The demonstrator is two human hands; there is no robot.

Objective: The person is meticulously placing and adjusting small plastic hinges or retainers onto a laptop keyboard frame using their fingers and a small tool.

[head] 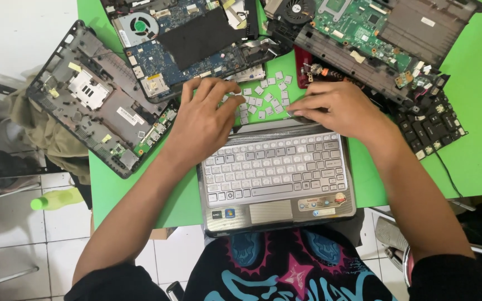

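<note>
With the silver laptop (277,178) at the near edge of the green bench (475,156), the left hand (202,122) spreads its fingers over loose key caps (263,100) while the right hand (338,108) seems to pinch one, so press gently.

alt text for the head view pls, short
Two bare hands, left hand and right hand, work at the top edge of a silver laptop keyboard on a green table, beside loose keycaps and dismantled laptop parts.
</note>
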